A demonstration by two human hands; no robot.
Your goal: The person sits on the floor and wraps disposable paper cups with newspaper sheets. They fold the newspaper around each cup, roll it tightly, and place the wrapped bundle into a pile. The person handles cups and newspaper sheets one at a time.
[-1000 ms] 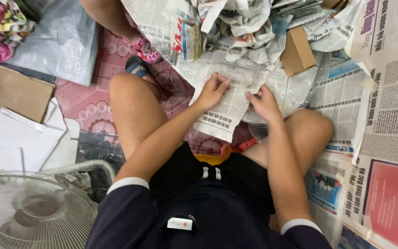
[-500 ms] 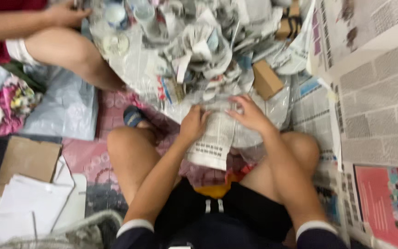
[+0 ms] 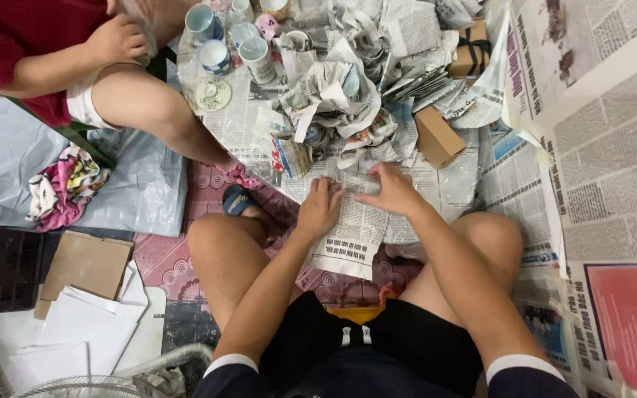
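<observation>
Head view, left hand: the left hand (image 3: 320,207) lies palm down on a sheet of newspaper (image 3: 354,237), fingers curled loosely and pressing its upper left part.
Head view, right hand: the right hand (image 3: 390,190) rests on the same sheet's top edge, fingers spread and flat (whether anything is pinched beneath them I cannot tell).
Newspaper: it hangs between the person's bare knees, lower end drooping toward the patterned mat (image 3: 186,265).
Just beyond the hands: a heap of crumpled newspaper bundles (image 3: 333,96) and a small brown cardboard box (image 3: 436,136).
Far left of the heap: several mugs (image 3: 259,59) standing near another person's knee (image 3: 141,103).
Right side: open newspaper pages (image 3: 613,169) spread flat.
Lower left: cardboard and white sheets (image 3: 82,324) beside a fan grille (image 3: 75,387).
</observation>
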